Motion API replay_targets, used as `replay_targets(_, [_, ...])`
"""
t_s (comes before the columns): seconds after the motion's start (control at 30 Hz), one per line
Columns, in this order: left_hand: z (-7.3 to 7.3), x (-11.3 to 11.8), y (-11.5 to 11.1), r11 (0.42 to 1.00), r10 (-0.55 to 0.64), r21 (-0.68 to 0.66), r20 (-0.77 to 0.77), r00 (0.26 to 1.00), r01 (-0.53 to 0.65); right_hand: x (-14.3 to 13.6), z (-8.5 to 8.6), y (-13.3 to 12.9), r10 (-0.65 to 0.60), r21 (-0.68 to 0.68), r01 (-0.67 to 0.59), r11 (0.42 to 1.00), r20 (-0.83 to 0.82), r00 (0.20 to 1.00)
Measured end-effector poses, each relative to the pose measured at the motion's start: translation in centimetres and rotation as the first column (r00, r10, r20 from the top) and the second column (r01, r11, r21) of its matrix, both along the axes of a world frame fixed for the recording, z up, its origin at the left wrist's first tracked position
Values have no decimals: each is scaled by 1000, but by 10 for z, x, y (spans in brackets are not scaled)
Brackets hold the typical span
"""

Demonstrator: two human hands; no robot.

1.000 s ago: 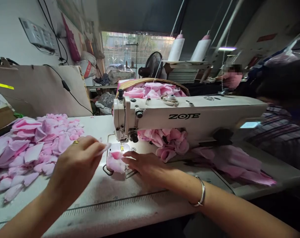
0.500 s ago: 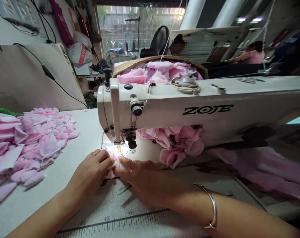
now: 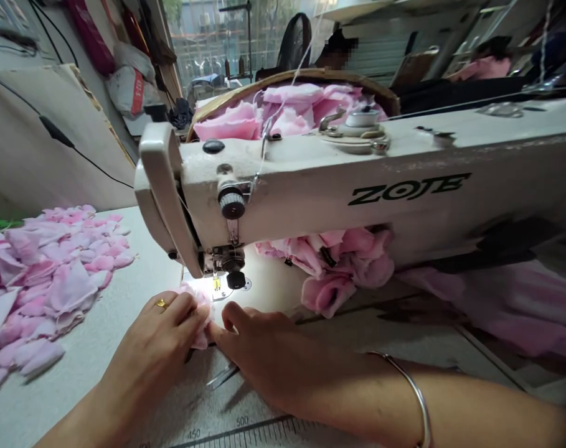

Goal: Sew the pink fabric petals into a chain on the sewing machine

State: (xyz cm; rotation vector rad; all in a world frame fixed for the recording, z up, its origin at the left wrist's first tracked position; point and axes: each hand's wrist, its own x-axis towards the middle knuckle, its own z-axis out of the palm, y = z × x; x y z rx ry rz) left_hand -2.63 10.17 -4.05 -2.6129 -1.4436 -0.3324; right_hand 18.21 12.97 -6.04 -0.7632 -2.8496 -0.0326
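A small gathered piece of pink fabric is pinched in my left hand, just in front of the sewing machine's presser foot. My right hand meets the same fabric from the right, its index fingertip against the edge and its thumb bent above. The pointed metal tips of thread snips stick out from beneath my right hand; whether it grips them is hidden. The white sewing machine stands over the work with its lamp lit.
Loose pink fabric petals lie heaped at left. Sewn pink flowers sit under the machine arm. Behind it stands a container of pink fabric. More pink cloth lies at right. A printed ruler runs along the front. Two people are in the background.
The view has shifted closer to the machine. My hands and the fabric have drawn slightly toward me from the presser foot, and my right thumb has lifted off the fabric.
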Motion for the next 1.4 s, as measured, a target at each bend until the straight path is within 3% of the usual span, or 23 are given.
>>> replay_targets(0.13, [0, 3, 0, 1000, 2, 3, -79, 997, -2, -1, 10, 1, 18, -1, -18, 1000, 35, 999])
replay_targets(0.3, [1, 9, -1, 991, -19, 129, -172, 985, 41, 4, 30, 9, 75, -59, -69, 996, 111, 991])
replay_targets(0.47, [3, 13, -4, 980, -45, 182, -182, 982, 78, 9, 35, 24, -92, -146, 92, 985, 12, 996])
replay_targets(0.63, [2, 11, -4, 989, -32, 137, -153, 988, 53, 4, 26, 33, -207, -72, 213, 974, 82, 975])
replay_targets(0.87, [-2, 3, -3, 997, -56, 55, -36, 998, 58, 4, 21, 32, -87, 74, 83, 994, 51, 995])
replay_targets(1.1, [2, -3, -3, 996, -83, -32, 60, 995, 85, 2, 26, 28, -14, 271, 2, 962, 43, 999])
replay_targets(1.27, [4, -2, -3, 995, -93, -12, 97, 991, 95, -3, 23, 31, 85, 264, -96, 960, 54, 995])
replay_targets(1.4, [7, -1, -2, 994, -99, -25, 103, 990, 102, -5, 19, 35, 94, 203, -105, 974, 64, 994])
